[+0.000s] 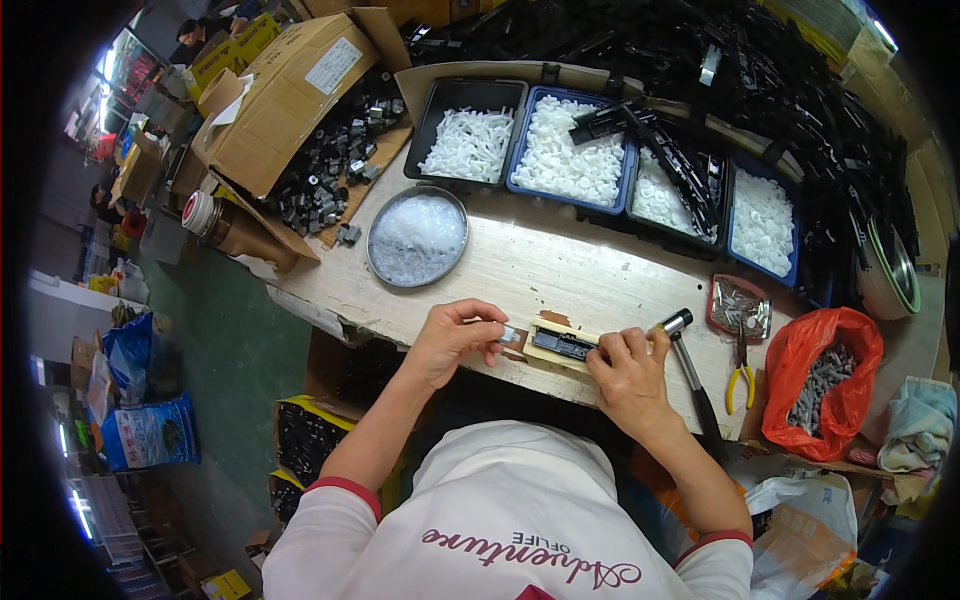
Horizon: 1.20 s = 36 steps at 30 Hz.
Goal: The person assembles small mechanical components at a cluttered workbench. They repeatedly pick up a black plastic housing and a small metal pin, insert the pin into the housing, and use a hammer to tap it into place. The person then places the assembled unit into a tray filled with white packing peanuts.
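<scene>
A cream-coloured holding block [545, 352] lies at the table's front edge with a long black part [562, 342] set in it. My right hand [632, 375] is closed over the right end of that part, its fingers bent and pressed down; they hide that end. Just left of the block, my left hand [452, 342] pinches a small light-grey piece [510, 335] between thumb and fingertips. Beside my right hand rests a hammer [703, 395] with a black handle, its head close to my fingers.
Behind my left hand stands a round metal dish [380, 268] of whitish grease. Trays [515, 187] of white plastic parts line the back, below heaped black parts [620, 50]. Yellow-handled pliers [740, 388] and a red bag [785, 420] are right; a cardboard box [275, 105] of metal pieces is left.
</scene>
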Tool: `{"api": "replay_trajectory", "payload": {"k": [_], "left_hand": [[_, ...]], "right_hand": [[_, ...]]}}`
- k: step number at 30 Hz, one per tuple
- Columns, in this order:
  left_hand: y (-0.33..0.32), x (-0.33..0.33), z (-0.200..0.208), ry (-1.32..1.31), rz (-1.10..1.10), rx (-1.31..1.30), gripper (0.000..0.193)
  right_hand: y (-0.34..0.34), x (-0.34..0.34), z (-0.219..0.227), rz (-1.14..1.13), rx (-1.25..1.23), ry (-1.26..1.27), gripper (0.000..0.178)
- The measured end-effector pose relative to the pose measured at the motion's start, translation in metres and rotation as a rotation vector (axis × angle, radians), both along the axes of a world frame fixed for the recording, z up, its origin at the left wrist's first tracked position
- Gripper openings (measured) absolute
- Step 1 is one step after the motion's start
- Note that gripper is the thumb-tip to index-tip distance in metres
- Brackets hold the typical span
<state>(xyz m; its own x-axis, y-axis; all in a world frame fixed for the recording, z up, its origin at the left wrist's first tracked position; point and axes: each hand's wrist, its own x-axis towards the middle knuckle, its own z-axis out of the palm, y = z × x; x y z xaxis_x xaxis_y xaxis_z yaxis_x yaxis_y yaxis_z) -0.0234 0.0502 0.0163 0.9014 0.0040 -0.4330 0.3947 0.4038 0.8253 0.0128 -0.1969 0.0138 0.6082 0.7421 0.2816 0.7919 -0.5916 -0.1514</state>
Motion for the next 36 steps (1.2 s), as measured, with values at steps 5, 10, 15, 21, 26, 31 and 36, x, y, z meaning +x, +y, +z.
{"api": "replay_trajectory", "payload": {"k": [5, 10, 15, 21, 26, 31, 36], "left_hand": [[-0.019, 0.007, -0.003, -0.026, -0.065, 0.065, 0.013], [-0.039, 0.012, -0.002, -0.064, -0.123, 0.208, 0.013], [-0.060, 0.016, -0.009, -0.336, -0.141, 0.886, 0.011], [-0.039, 0.024, -0.013, 0.141, -0.116, 0.145, 0.014], [-0.046, 0.027, -0.020, -0.107, -0.160, 0.454, 0.014], [-0.039, 0.038, -0.011, -0.308, -0.349, 0.851, 0.013], [-0.034, 0.083, 0.014, -0.448, -0.339, 1.123, 0.013]], "right_hand": [[0.000, -0.006, -0.001, 0.046, -0.065, -0.054, 0.014], [-0.004, 0.003, 0.001, 0.087, -0.064, 0.084, 0.014], [-0.005, 0.003, 0.000, 0.079, -0.027, 0.092, 0.016], [-0.005, 0.003, -0.002, 0.090, 0.008, 0.111, 0.019], [-0.008, 0.005, -0.002, 0.073, 0.071, 0.169, 0.022], [-0.039, 0.014, 0.004, -0.295, 0.333, 0.135, 0.021], [-0.110, 0.032, -0.025, -0.824, 0.105, -0.112, 0.021]]}}
